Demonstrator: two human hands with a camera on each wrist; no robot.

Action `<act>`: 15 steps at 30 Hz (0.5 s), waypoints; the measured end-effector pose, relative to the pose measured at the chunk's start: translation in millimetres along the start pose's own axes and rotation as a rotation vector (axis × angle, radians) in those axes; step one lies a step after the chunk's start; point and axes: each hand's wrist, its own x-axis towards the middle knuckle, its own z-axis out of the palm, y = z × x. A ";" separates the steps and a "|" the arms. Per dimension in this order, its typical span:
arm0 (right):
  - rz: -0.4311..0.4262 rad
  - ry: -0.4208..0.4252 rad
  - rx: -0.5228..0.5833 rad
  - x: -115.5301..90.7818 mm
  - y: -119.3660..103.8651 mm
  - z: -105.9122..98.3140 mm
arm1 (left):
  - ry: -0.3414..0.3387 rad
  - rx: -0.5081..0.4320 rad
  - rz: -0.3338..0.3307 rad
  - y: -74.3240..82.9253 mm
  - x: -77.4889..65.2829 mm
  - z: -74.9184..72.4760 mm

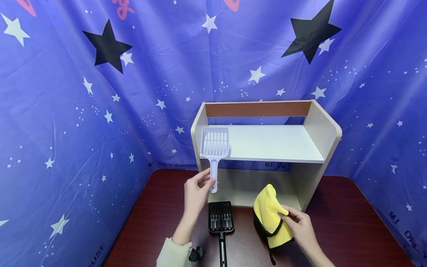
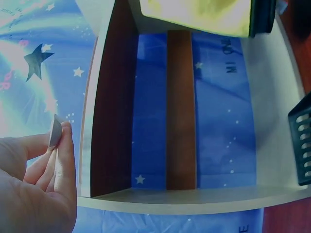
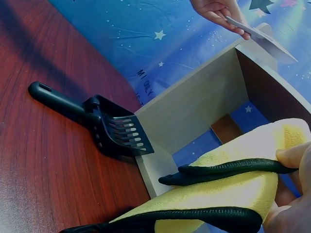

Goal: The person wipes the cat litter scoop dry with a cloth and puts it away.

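Observation:
My left hand (image 1: pixel 196 196) pinches the handle of a white slotted litter scoop (image 1: pixel 214 164), held upright with its head in front of the shelf's left side. In the left wrist view only the handle's end (image 2: pixel 55 133) shows, between thumb and fingers. A yellow cloth with black edging (image 1: pixel 267 213) droops in folds from my right hand (image 1: pixel 303 229), which pinches it by one side. Between the two hands, a black slotted litter scoop (image 1: pixel 222 244) lies on the table, its head toward the shelf. Neither hand touches it.
A pale two-level shelf unit (image 1: pixel 328 126) stands at the back of the dark red table (image 1: pixel 347 222). Its white upper board (image 1: pixel 267 141) sits above an open lower compartment. A blue star-patterned curtain (image 1: pixel 186 55) surrounds the table. Something small and black (image 1: pixel 197 254) is beside the left sleeve.

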 end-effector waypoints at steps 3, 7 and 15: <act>0.006 0.002 0.006 -0.7 0.4 -1.6 | 0.005 0.009 0.002 2.6 11.2 2.2; 0.007 -0.001 0.017 -1.4 0.8 -3.1 | 0.010 0.017 -0.012 5.5 24.8 4.8; 0.042 -0.007 0.013 -2.8 0.0 -6.2 | 0.006 0.036 -0.016 11.2 48.0 9.6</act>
